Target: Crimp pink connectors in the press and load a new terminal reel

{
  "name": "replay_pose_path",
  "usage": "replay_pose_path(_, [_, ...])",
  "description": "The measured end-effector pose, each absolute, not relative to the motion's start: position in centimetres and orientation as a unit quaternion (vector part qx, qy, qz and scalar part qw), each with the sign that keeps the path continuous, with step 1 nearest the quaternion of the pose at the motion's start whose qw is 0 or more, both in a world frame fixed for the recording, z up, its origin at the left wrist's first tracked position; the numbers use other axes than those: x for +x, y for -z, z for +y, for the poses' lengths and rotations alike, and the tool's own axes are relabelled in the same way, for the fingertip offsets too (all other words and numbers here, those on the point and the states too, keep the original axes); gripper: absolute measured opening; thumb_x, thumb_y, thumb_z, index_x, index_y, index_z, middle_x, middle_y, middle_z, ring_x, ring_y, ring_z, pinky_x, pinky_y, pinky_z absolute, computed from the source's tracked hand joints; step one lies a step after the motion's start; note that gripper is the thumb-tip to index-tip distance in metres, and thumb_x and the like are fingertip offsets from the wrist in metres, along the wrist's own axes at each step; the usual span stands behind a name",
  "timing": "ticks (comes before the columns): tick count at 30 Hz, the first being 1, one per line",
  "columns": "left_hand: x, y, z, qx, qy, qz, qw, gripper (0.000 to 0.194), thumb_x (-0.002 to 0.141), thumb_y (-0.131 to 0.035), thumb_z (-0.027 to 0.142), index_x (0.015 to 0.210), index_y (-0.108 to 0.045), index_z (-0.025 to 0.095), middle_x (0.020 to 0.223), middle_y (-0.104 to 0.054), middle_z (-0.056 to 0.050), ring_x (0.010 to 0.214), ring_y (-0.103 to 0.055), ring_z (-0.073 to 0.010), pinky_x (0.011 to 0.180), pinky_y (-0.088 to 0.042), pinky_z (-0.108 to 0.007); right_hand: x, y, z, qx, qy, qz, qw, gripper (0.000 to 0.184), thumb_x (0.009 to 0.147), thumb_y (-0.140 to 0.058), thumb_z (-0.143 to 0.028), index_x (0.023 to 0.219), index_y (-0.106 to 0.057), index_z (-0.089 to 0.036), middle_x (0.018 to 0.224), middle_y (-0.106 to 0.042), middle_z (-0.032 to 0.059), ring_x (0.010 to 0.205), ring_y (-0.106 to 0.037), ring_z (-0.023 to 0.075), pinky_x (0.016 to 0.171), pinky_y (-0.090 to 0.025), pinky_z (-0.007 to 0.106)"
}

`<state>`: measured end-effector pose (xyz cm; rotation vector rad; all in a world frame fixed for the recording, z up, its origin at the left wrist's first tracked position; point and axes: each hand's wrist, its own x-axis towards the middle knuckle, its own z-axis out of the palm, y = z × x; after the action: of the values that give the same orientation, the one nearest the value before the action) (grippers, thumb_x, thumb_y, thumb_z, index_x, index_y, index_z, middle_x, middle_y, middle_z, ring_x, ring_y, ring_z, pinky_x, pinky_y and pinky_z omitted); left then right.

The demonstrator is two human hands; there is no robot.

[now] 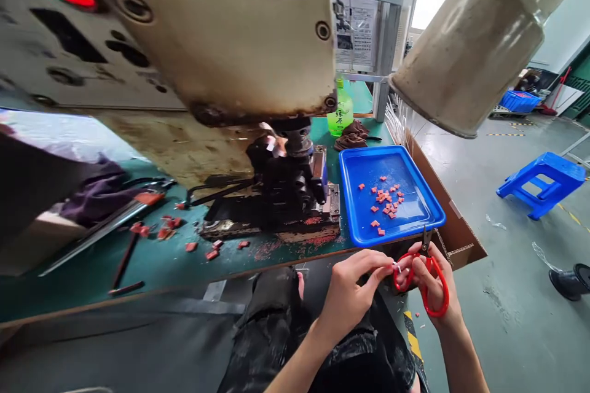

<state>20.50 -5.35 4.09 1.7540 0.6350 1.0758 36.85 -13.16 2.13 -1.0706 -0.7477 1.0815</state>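
Note:
My right hand (437,285) is closed around a pair of scissors (445,301) with red loop handles; their short dark blades point up, away from me. Close beside it, my left hand (353,285) pinches thumb and forefinger together at the near handle loop. A tiny pale bit shows at those fingertips, too small to name. Both hands are above my lap, just in front of a blue tray (348,196). Small pink-red pieces (385,196) lie scattered in that tray.
A press machine (239,55) with a dark tool head (295,178) stands over the green bench (170,264). More red scraps (168,227) lie there. A green bottle (340,112) and brown cloth (353,135) are behind the tray; a cardboard box (454,227) and blue stool (544,181) are at right.

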Motion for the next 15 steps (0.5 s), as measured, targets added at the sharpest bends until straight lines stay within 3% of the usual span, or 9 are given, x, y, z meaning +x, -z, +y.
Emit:
replay_pose_path(4, [21.2,-4.1,-5.0,0.785,-0.476,0.137,0.372,0.033,0.096,-0.06,0.003,0.106,-0.083,0.023,0.101,-0.082,-0.007,0.09,-0.079,-0.0149,0.082,-0.062,-0.019,37.0,-2.5,-13.4,-0.471,-0.491,-0.302,0.668,0.044,0.076,-0.093,-0.04,0.098,-0.06,-0.021,0.075,-0.075,-0.0004,0.061,-0.07,0.0145,0.06,-0.06,0.025])
replay_pose_path(8, [21.7,-4.5,-5.2,0.747,-0.441,0.18,0.464,0.019,0.091,-0.073,0.013,0.104,-0.083,0.023,0.102,-0.082,-0.007,0.092,-0.079,-0.018,0.085,-0.064,-0.023,37.0,-2.8,-13.7,-0.503,-0.424,-0.296,0.693,0.043,0.076,-0.094,-0.033,0.099,-0.059,-0.023,0.08,-0.077,-0.0014,0.068,-0.073,0.0145,0.069,-0.061,0.025])
replay_pose_path(12, [22.2,-4.5,-5.8,0.662,-0.369,0.274,0.591,0.011,0.087,-0.076,0.022,0.096,-0.082,0.019,0.088,-0.083,-0.005,0.078,-0.08,-0.0193,0.074,-0.066,-0.024,37.6,-2.5,-14.1,-0.517,-0.345,-0.389,0.68,0.032,0.084,-0.088,-0.031,0.099,-0.061,-0.024,0.084,-0.08,0.0012,0.075,-0.078,0.0197,0.074,-0.066,0.032])
replay_pose_path(15, [22.4,-4.5,-6.2,0.657,-0.356,0.323,0.58,0.009,0.085,-0.075,0.024,0.085,-0.081,0.018,0.083,-0.082,-0.005,0.075,-0.079,-0.0199,0.071,-0.066,-0.025,37.7,-2.1,-14.1,-0.533,-0.231,-0.473,0.663,0.026,0.086,-0.086,-0.027,0.104,-0.067,-0.024,0.09,-0.081,0.0039,0.076,-0.078,0.0204,0.07,-0.066,0.031])
